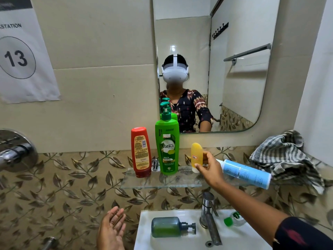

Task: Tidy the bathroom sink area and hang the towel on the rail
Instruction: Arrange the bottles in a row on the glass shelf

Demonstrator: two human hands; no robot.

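Yellow plastic first: my right hand (210, 170) is at the small yellow bottle (196, 157), thumb and forefinger loosely curled around its lower right side, the thumb tip on the front near the white cap end; the other fingers are hidden behind the hand, so I log a light pinch, not a full wrap. This bottle stands cap-down and upright on the glass shelf (162, 181), with a small red-edged sticker on its face. My left hand (112, 230) hangs at 7 o'clock in the view, palm up, fingers spread, touching nothing. At 9 o'clock from the yellow bottle, just beside it, stands the green pump shampoo bottle (167, 150), upright, its label facing me. Further toward 9 o'clock is the red bottle (141, 152), cap-down, leaning slightly, its back label outward. At 3 o'clock from my right hand a pale blue bottle (246, 173) lies on its side, partly behind the hand. Its far end reaches the striped towel (286, 156), which sits bunched in the corner, grey and white, well apart from my grip. The towel rail (247, 53) shows only as a reflection in the mirror (189, 33), at 1 o'clock, bare. Below, on the white sink (144, 231), a green-filled soap dispenser (169, 227) lies on its side at 9 o'clock from the tap (209, 217); a small clear bottle with a green cap (234, 219) lies at its 3 o'clock.
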